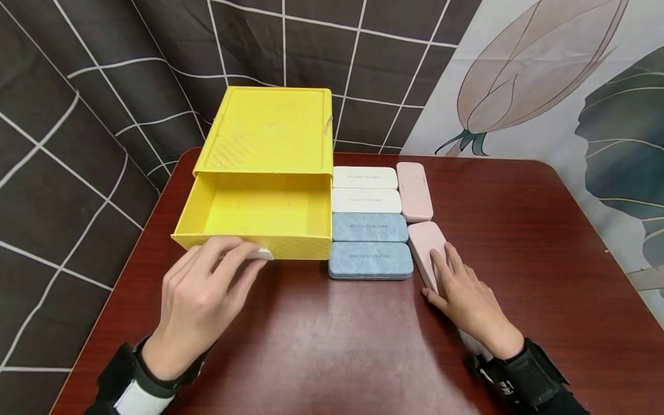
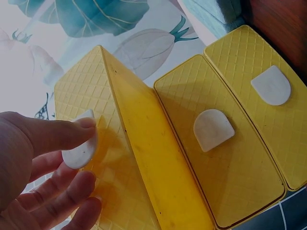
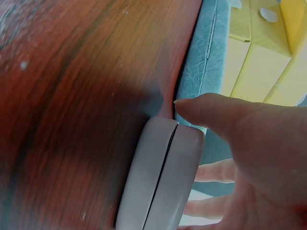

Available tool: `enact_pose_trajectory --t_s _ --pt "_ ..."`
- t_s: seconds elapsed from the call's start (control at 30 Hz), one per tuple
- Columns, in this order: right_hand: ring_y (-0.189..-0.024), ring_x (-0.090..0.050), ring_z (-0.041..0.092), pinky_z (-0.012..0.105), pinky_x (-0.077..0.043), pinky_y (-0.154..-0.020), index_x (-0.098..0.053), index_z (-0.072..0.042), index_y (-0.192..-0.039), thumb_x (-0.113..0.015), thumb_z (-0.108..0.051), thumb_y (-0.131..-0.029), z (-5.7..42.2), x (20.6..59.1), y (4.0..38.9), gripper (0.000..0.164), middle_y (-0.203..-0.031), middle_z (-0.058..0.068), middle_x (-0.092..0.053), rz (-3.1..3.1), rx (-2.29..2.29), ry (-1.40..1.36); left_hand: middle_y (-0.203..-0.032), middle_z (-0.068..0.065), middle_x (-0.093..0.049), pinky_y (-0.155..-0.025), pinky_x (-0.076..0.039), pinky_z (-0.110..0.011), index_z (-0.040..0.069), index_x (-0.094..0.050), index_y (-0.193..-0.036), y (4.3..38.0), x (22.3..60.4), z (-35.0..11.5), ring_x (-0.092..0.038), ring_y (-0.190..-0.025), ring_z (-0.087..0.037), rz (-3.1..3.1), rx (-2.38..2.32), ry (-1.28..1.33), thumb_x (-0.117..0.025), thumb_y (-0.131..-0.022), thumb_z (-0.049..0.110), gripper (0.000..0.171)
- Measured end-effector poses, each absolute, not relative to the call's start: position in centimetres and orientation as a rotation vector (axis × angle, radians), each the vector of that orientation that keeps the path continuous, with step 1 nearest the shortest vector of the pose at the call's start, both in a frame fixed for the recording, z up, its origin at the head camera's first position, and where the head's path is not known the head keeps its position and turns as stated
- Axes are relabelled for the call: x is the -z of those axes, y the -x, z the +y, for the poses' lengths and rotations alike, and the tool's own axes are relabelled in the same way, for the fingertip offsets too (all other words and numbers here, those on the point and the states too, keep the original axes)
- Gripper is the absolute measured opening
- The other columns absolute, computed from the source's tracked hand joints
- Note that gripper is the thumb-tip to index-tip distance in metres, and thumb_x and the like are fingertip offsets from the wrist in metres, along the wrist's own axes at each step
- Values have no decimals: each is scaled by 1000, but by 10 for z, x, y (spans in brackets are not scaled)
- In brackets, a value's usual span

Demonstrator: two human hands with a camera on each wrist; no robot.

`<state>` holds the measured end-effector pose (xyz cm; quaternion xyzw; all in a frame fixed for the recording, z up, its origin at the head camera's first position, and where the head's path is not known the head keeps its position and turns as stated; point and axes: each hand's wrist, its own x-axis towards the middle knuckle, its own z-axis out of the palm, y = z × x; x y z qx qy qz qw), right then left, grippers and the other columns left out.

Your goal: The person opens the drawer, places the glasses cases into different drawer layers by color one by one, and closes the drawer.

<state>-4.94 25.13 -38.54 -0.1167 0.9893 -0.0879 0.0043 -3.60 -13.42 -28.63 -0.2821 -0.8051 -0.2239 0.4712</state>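
A yellow drawer box (image 1: 275, 129) stands at the table's back left, its top drawer (image 1: 303, 248) pulled out with a bare floor inside. My left hand (image 1: 207, 288) pinches that drawer's white pull tab (image 2: 80, 155) between thumb and fingers. My right hand (image 1: 469, 297) rests at the near pink case (image 1: 422, 239), fingertips on its top, thumb stretched by its near end. In the right wrist view the thumb reaches toward a blue case (image 3: 201, 62). Beyond the near pink case lies another pink case (image 1: 414, 190).
Two white cases (image 1: 365, 177) and two blue cases (image 1: 370, 260) lie in a column against the box's right side. Two lower drawers (image 2: 216, 167) are closed, with white tabs. A dark grid cloth (image 1: 321, 52) hangs behind the reddish-brown table (image 1: 544, 248).
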Motion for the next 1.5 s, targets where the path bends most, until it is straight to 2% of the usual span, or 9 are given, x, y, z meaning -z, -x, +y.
enact_pose_trajectory --t_s 0.27,0.9,1.5 --pt "-93 -52 47 55 -44 -55 -35 -6 -139 -66 -35 -82 252 385 50 72 -143 22 -25 3131 282 367 -82 -9 -61 -53 -43 -37 3 -68 -87 32 283 -132 -55 -63 -27 -1976 555 690 -65 -85 21 19" --pt "-98 -50 49 56 -45 -58 -34 -5 -142 -65 -34 -83 251 386 49 73 -144 24 -24 3125 292 351 -84 -7 -65 -55 -45 -35 4 -72 -88 35 294 -138 -58 -64 -24 -1879 535 748 -71 -79 20 18" --pt "-98 -50 49 57 -44 -57 -33 -5 -142 -66 -32 -82 251 387 50 73 -143 24 -24 3129 291 357 -82 -6 -66 -52 -45 -34 4 -72 -86 32 293 -136 -58 -61 -22 -1803 530 787 -70 -80 20 17"
